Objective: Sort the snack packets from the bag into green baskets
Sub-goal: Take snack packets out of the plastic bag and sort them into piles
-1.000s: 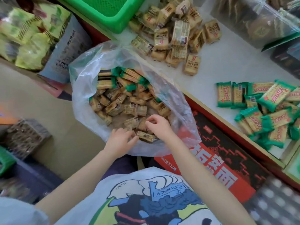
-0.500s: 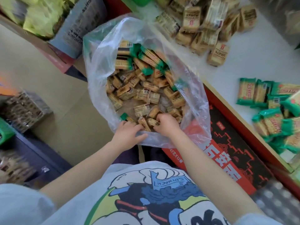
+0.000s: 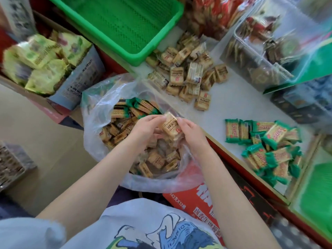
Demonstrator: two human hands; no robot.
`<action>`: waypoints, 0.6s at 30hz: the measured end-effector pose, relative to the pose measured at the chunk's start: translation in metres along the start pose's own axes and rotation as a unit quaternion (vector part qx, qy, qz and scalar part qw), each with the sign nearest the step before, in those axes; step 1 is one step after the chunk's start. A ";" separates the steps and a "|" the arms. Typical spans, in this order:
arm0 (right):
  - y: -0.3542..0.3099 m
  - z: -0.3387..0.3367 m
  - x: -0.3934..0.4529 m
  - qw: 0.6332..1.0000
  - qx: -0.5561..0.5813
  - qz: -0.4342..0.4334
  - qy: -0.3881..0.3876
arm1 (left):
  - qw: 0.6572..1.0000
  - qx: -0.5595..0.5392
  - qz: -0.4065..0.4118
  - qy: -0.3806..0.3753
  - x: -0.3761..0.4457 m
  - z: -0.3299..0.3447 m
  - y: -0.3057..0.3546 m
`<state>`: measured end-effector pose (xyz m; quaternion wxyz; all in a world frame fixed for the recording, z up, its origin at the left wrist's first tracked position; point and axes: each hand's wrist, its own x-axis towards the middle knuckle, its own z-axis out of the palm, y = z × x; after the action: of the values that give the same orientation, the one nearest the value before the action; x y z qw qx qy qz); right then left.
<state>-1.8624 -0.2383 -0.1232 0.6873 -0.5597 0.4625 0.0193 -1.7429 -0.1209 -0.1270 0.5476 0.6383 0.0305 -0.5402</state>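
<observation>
The white surface (image 3: 242,97) carries a heap of tan packets (image 3: 186,76) and a heap of green-edged packets (image 3: 267,148). An empty green basket (image 3: 125,24) sits beyond. The clear plastic bag (image 3: 100,123) in front of me holds mixed packets. Above it my left hand (image 3: 143,132) and right hand (image 3: 190,133) both pinch a small bundle of tan packets (image 3: 170,125), fingers curled round its sides. I judge it light, crinkly, slippery and crushable, so I should grip the flat sides gently
</observation>
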 end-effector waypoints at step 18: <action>-0.014 -0.088 0.120 0.955 0.154 0.035 0.251 | 0.735 0.664 0.139 0.002 0.096 0.025 0.000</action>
<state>-1.8403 -0.3717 -0.1864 0.6255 -0.4177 0.6369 -0.1691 -1.7199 -0.1923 -0.1922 0.0538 0.8378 -0.4235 -0.3404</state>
